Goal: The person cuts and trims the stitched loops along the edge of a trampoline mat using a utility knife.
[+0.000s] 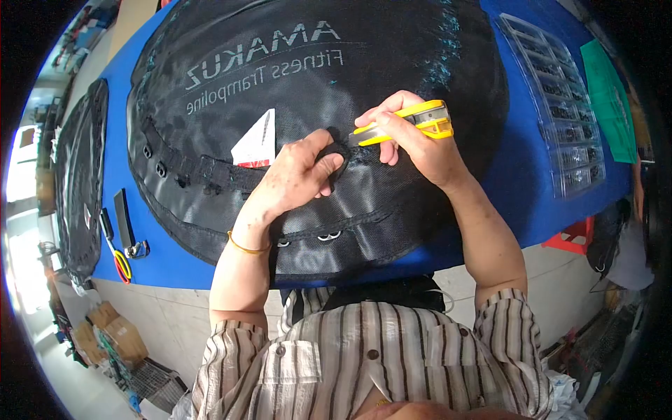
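Note:
A large round black trampoline mat [294, 119] with pale mirrored lettering lies before me. My left hand [297, 168] is closed on the mat's black edge strap [339, 155], thumb and fingers pinching a fold of it. In my right hand [413, 143] is a yellow utility knife [423, 120], its tip pointing left, close to the pinched strap. Just left of my hands, a white paper piece with a red edge [256, 143] rests on the mat. Small metal rings [329, 236] show along the mat's near edge.
The blue table [175, 269] carries a clear compartment box [560, 105] and a green sheet [607, 101] at the right. Scissors with yellow and red handles [122, 266] and a black bar [124, 218] lie at the left, near another black mat [80, 182]. A red stool [570, 236] stands below right.

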### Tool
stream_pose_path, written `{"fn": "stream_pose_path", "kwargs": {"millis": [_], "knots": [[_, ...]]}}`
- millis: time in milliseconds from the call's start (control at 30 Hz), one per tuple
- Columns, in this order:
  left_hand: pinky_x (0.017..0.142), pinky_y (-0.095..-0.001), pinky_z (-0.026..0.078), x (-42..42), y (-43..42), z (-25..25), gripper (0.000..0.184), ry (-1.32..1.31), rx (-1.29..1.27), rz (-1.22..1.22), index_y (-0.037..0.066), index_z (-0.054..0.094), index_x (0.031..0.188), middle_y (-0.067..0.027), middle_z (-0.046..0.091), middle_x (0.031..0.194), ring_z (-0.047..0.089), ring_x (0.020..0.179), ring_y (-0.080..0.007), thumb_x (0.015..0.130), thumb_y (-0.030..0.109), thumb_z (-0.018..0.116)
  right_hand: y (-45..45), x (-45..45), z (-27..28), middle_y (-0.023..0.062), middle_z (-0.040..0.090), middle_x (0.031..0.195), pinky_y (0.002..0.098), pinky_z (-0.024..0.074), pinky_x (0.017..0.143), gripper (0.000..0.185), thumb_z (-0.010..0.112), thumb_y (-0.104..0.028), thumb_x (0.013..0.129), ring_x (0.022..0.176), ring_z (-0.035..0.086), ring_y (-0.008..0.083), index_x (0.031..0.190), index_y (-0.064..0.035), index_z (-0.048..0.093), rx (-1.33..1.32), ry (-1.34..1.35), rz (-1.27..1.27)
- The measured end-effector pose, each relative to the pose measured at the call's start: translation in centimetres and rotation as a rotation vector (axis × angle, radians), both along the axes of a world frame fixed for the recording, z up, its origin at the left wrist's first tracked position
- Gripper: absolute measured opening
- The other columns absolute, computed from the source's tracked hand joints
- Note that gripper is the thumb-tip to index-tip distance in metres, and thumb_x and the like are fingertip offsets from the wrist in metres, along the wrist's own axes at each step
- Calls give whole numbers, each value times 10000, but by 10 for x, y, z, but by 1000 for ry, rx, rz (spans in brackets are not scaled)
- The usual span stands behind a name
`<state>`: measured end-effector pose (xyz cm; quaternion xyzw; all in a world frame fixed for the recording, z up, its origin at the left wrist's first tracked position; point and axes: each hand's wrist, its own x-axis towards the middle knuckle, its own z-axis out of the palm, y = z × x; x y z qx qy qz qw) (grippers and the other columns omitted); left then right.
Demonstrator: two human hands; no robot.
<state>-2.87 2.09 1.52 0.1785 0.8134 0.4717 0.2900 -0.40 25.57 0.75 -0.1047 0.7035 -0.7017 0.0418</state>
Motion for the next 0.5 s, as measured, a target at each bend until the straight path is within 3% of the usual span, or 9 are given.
{"fn": "stream_pose_path", "kwargs": {"millis": [433,500], "knots": [[502,-235,490,1,1,-1,203,-10,25,4,6,537,999,-20,593,666,608,560,-72,1015,197,605,-7,8,9,93,696,913,215,495,533,99,532,-105,1019,583,599,71,1000,-28,591,54,-70,-10],[494,-288,472,2,2,0,212,-16,51,38,0,488,885,-68,588,621,623,537,-127,988,133,618,-8,9,9,92,693,917,215,494,532,95,535,-101,1017,582,598,68,997,-27,589,61,-67,-11]]}}
